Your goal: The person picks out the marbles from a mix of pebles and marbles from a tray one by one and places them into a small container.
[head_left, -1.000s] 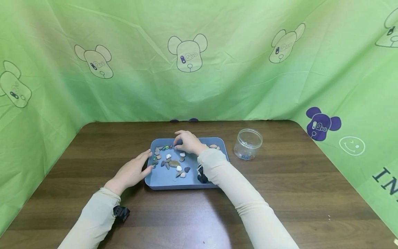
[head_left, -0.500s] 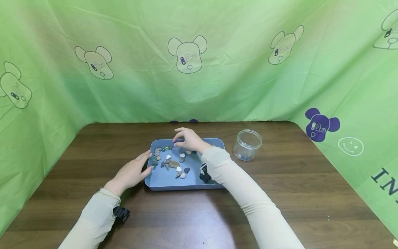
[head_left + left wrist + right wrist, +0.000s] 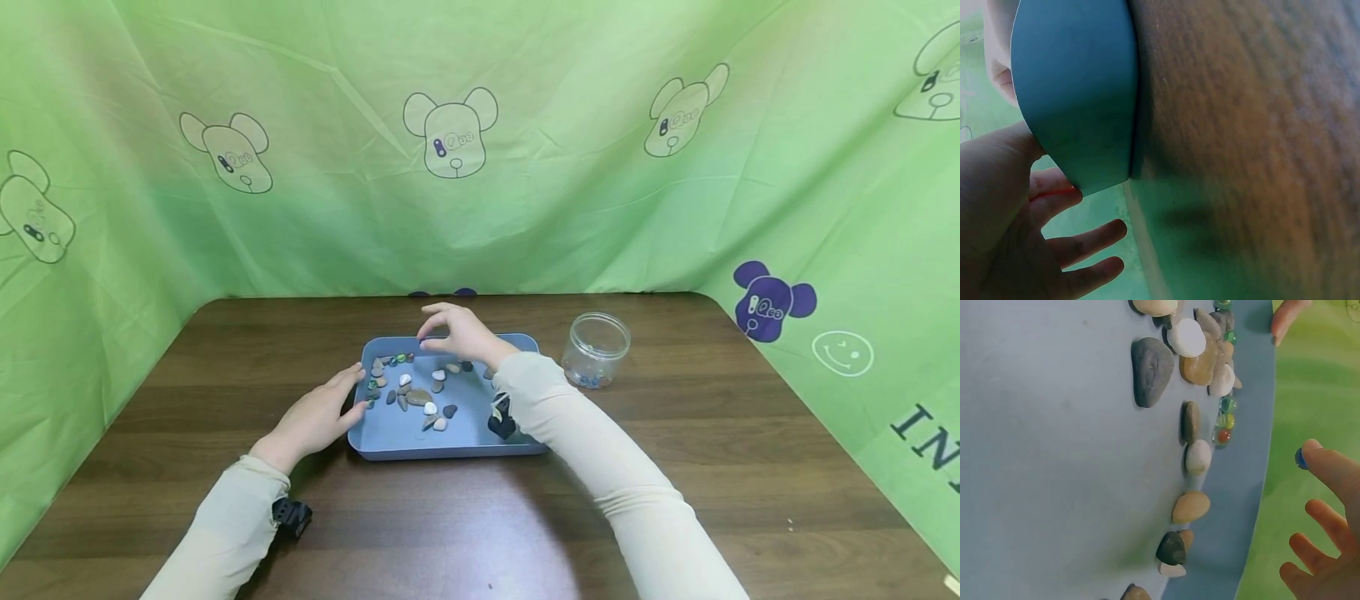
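Observation:
My right hand (image 3: 465, 335) hovers over the far rim of a blue tray (image 3: 480, 437), pinching a small blue marble (image 3: 1301, 459) at its fingertips. In the right wrist view its other fingers are spread beyond the rim. My left hand (image 3: 318, 417) rests on the tray's left end, thumb and fingertips over the edge; the left wrist view shows those fingers loosely extended around the corner. Pebbles (image 3: 418, 397) in white, tan, brown and grey lie scattered in the tray. Several green, yellow and red marbles (image 3: 1225, 420) sit along its far wall. My right forearm hides part of the tray's right side.
A clear open jar (image 3: 596, 346) stands right of the tray, with some blue marbles at its bottom. All of this is on a brown wooden table (image 3: 420, 533). A green printed curtain (image 3: 330, 217) surrounds the table's back and sides.
My right hand has risen slightly from the tray's far edge, and its forearm has shifted right, uncovering more pebbles. The left hand stays in place.

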### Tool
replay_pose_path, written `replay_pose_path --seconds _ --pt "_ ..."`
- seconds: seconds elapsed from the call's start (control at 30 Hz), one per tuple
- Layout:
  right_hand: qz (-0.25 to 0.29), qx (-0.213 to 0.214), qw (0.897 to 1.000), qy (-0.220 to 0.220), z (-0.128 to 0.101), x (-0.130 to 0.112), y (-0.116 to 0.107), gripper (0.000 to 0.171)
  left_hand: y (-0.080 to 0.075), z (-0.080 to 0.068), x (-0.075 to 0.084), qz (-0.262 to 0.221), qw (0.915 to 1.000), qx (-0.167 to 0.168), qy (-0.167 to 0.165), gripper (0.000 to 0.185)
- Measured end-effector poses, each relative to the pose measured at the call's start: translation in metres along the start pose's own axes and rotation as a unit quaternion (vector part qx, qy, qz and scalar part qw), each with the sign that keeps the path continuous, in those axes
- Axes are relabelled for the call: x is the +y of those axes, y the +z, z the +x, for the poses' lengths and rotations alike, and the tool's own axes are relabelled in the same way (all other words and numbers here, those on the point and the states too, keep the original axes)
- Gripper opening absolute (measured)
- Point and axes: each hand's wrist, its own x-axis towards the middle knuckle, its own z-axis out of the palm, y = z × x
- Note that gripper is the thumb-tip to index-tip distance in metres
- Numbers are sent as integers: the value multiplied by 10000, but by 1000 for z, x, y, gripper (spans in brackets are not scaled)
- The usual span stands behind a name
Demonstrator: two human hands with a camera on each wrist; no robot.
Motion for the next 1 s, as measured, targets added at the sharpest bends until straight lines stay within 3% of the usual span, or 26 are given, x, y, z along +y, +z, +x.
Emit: replay_pose_path --seconds 1.0 --pt "140 457 9988 -92 -18 4 -25 18 0 0 0 4 10000 -22 3 53"
